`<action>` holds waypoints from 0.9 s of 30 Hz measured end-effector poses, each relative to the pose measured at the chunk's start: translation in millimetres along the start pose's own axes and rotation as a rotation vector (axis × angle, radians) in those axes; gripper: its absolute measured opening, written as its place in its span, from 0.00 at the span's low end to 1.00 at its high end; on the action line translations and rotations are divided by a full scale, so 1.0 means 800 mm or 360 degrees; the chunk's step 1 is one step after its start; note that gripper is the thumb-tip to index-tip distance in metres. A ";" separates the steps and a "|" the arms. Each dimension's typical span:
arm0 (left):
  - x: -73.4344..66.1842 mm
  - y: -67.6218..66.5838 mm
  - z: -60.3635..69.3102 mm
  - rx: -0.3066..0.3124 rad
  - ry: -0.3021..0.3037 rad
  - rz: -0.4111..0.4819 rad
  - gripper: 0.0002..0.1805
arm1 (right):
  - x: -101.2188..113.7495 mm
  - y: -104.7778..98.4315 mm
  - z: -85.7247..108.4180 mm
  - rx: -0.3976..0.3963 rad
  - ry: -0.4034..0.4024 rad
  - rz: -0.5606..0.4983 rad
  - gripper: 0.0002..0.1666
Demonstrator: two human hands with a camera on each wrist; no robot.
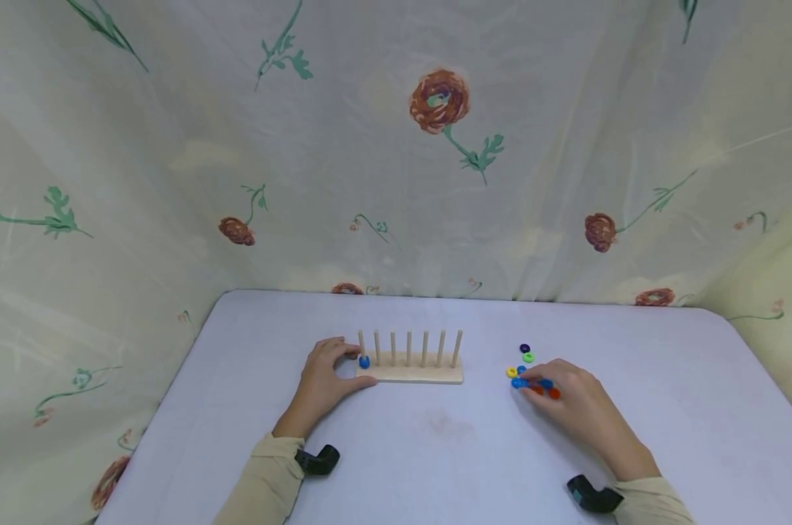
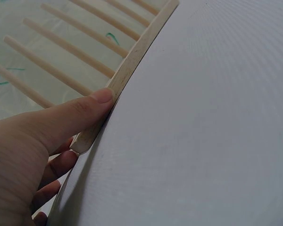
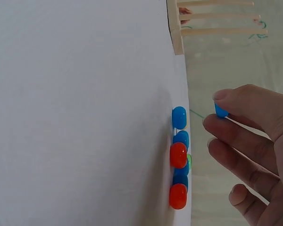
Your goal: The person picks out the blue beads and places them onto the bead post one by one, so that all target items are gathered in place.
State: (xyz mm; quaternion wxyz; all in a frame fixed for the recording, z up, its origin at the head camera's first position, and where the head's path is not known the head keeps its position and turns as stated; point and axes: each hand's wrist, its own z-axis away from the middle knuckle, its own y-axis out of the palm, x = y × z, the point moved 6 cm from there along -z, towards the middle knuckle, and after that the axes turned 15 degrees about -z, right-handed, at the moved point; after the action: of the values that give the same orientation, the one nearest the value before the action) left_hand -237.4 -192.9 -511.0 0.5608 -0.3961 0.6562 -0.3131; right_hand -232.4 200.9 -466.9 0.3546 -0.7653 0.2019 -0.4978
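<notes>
A wooden peg rack (image 1: 409, 375) with a row of upright pegs stands on the table. One blue bead (image 1: 365, 362) sits at the foot of its leftmost peg. My left hand (image 1: 324, 379) grips the rack's left end, its thumb (image 2: 96, 100) along the front edge and other fingers round the end. Between thumb and fingertip my right hand (image 3: 254, 127) pinches a blue bead (image 3: 221, 110), held above the table. Below it lie loose beads: red (image 3: 178, 155), blue (image 3: 179, 117), yellow (image 1: 511, 372), green (image 1: 529, 357) and dark (image 1: 524, 348). The right hand partly hides this group in the head view.
The white table (image 1: 396, 452) backs onto a flower-patterned curtain (image 1: 370, 146), which also hangs at both sides. Black wrist devices (image 1: 319, 461) are worn at both sleeves. A faint stain (image 1: 450, 424) marks the tabletop between the hands.
</notes>
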 end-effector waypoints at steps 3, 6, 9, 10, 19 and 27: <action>0.000 0.000 0.001 0.0003 -0.0006 0.0002 0.32 | 0.004 -0.002 -0.002 -0.0010 -0.0008 -0.0001 0.13; 0.000 0.000 0.001 -0.0011 0.0000 -0.0002 0.32 | 0.011 -0.004 -0.004 -0.0060 -0.0084 -0.0004 0.13; 0.000 0.000 0.001 -0.0030 0.0011 -0.0003 0.31 | 0.020 -0.005 -0.008 -0.0120 -0.0195 -0.0019 0.12; 0.000 0.000 0.001 -0.0034 0.0014 -0.0005 0.31 | 0.024 -0.005 -0.010 -0.0131 -0.0218 -0.0030 0.13; -0.002 -0.001 0.001 -0.0041 0.0026 -0.0013 0.31 | 0.052 -0.002 -0.033 -0.0118 -0.0246 -0.0136 0.13; -0.002 -0.002 -0.001 -0.0024 0.0008 -0.0001 0.31 | 0.089 0.005 -0.060 -0.0138 -0.0350 -0.0228 0.13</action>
State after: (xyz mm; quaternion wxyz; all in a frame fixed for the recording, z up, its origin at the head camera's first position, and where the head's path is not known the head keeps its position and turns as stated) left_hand -237.4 -192.3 -508.6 0.5559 -0.3998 0.6598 -0.3094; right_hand -245.8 134.4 -413.9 0.3048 -0.8423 0.1278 -0.4258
